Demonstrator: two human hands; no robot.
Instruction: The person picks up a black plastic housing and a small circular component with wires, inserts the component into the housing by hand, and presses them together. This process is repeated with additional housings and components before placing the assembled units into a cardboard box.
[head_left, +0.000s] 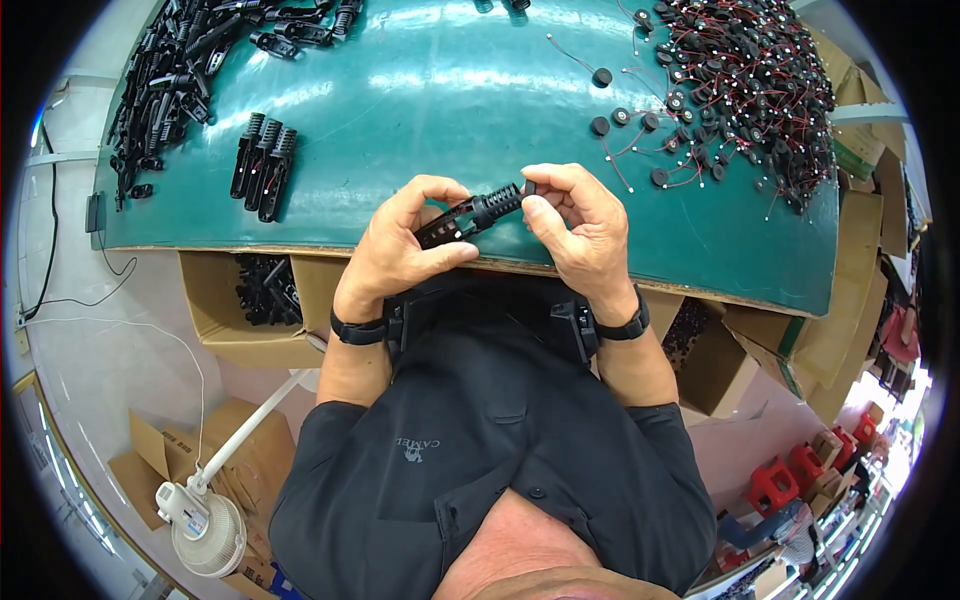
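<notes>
In the head view, a black plastic connector housing with a ribbed strain-relief end (470, 214) is held above the near edge of the green worktable (450, 90), between both hands. The housing's body is gripped by the left hand (405, 245), its fingers curled over the top and its thumb pressed along the underside. The ribbed tip is pinched by the right hand (580, 230) between thumb and forefinger, the other fingers being folded in. A dark wristband is worn on each wrist. Three more black housings (263, 158) are laid side by side on the table to the left, well apart from the hands, and a larger heap of the same black parts (165, 75) is spread toward the far left corner. A tangle of small round black discs with red wires (745, 85) is piled at the far right. An open cardboard box of black parts (255, 295) is set under the table edge at the left, and a white fan (205, 525) is seen lower left.
</notes>
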